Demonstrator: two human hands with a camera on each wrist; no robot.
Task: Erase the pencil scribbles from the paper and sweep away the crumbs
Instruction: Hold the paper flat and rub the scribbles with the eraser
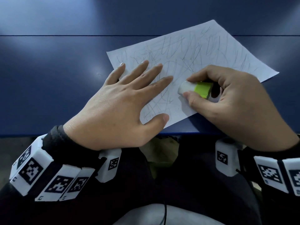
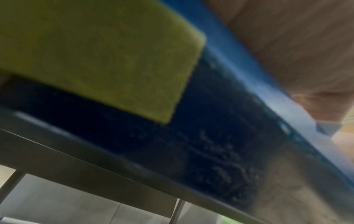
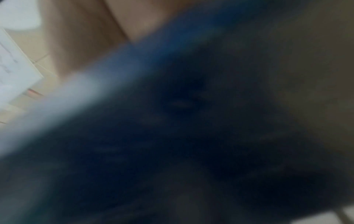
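In the head view, the paper (image 1: 203,59) with pencil scribbles (image 1: 183,51) lies tilted on the blue table (image 1: 56,70), near its near edge. The left hand (image 1: 123,101) lies flat on the paper's left part, fingers spread. The right hand (image 1: 230,101) pinches a white eraser (image 1: 194,89) with a green sleeve, its white end touching the paper.

The left wrist view shows the table's edge (image 2: 249,78) from below and a yellow-green block (image 2: 95,53).

The right wrist view is blurred; a corner of paper (image 3: 13,72) shows at the left.

Dark blue tabletop (image 1: 65,78) w/ seam, glare patches; metal legs (image 2: 178,212) underneath.
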